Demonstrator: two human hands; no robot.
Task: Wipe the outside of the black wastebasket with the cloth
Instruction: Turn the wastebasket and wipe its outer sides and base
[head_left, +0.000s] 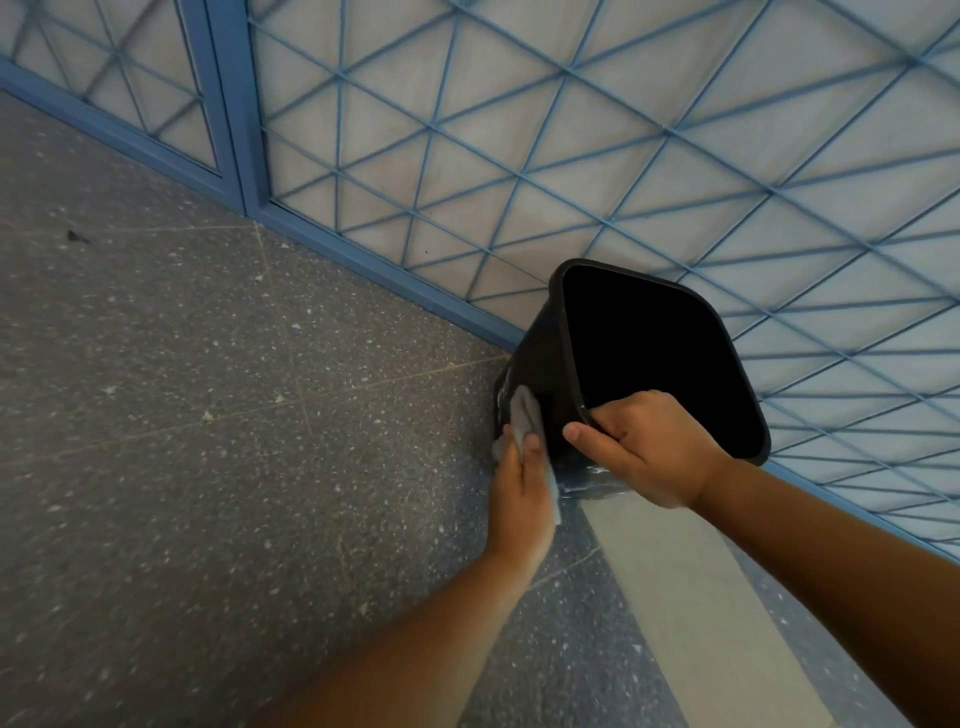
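Speckled grey floor (208, 415) meets a blue lattice wall (571, 130). Against that edge the black wastebasket (540, 364) tilts, right hand (654, 452) gripping its rim, left hand (522, 493) pressing a grey cloth (524, 410) to its side.

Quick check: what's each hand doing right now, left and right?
Left hand: holds the grey cloth, pressing it against the side of the black wastebasket.
Right hand: grips the wastebasket's near rim, fingers curled inside.
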